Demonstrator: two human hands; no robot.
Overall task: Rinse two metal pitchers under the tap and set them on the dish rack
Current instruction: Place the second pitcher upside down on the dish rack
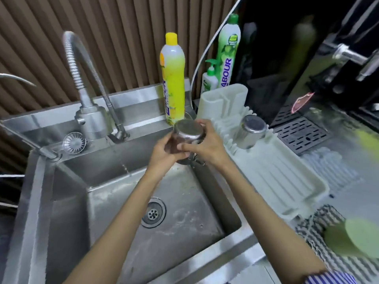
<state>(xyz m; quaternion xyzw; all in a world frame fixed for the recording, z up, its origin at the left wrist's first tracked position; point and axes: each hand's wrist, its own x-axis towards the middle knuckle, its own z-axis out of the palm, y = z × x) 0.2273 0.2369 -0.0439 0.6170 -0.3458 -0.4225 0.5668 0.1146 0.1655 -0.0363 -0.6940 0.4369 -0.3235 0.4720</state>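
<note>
Left grip [162, 149] and right grip [203, 144] curl round the upturned metal pitcher [187, 131] by its sides. The steel is likely light, rigid and wet-slick, so this firm two-sided hold suits.

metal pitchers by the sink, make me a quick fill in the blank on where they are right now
1. The left hand and right hand both grip one upturned shiny metal pitcher over the steel ___.
2. A second shiny metal pitcher stands upside down on the white plastic ___.
3. The tall plastic soap bottle behind the held pitcher has a ___ cap.
Missing: sink; dish rack; yellow.
</note>
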